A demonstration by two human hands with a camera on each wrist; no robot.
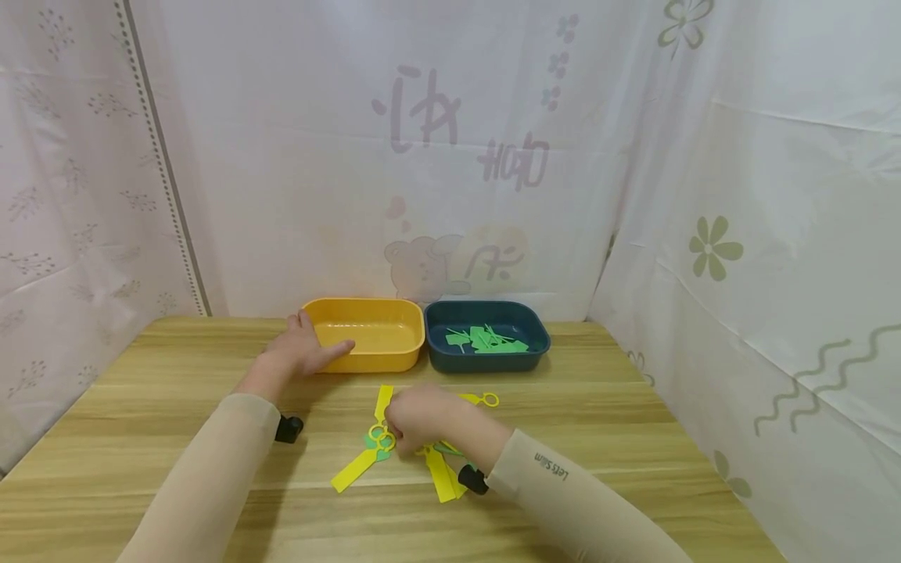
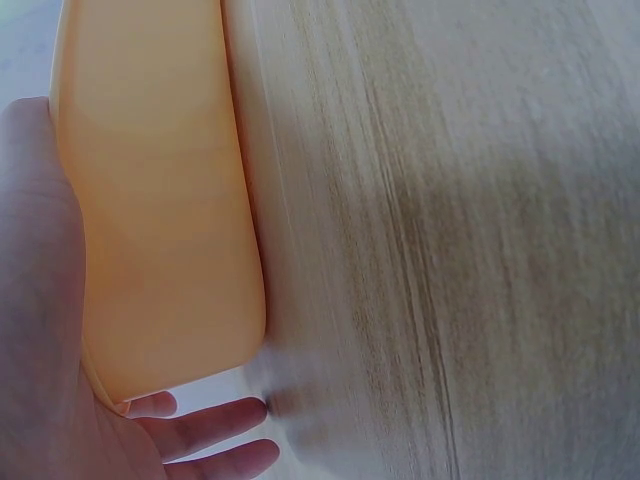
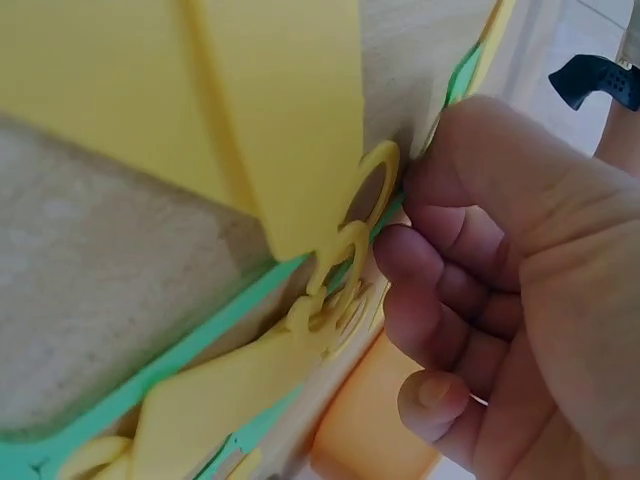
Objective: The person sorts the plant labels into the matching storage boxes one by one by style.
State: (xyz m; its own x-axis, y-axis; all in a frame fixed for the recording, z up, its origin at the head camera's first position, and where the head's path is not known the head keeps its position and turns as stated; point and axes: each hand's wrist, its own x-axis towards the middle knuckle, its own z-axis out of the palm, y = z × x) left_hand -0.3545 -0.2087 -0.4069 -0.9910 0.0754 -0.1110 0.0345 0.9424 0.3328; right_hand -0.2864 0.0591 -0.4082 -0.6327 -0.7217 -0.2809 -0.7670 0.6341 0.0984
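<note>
On the left of the worktop [image 1: 141,407], a person's left hand [image 1: 303,348] lies at the eight o'clock corner of a yellow tray [image 1: 383,362], thumb spread away from the other fingers: the thumb reaches over the front rim, and the fingers lie along the outside of the end wall. A black wrist device [image 1: 289,429] shows below that hand.

Nearer the person lie yellow tags with ring ends. Around the right hand [image 1: 429,418], one yellow tag [image 1: 352,471] points to eight o'clock, its ring over a green piece [image 1: 383,455]; another sits at ten, others near half past five and between two and three. The right hand's fingers are curled, thumb close to the forefinger; whether they pinch a tag I cannot tell.

At one o'clock from that hand, right beside the yellow tray, a dark blue tray [image 1: 486,363] holds a heap of flat green tags [image 1: 486,339].
</note>
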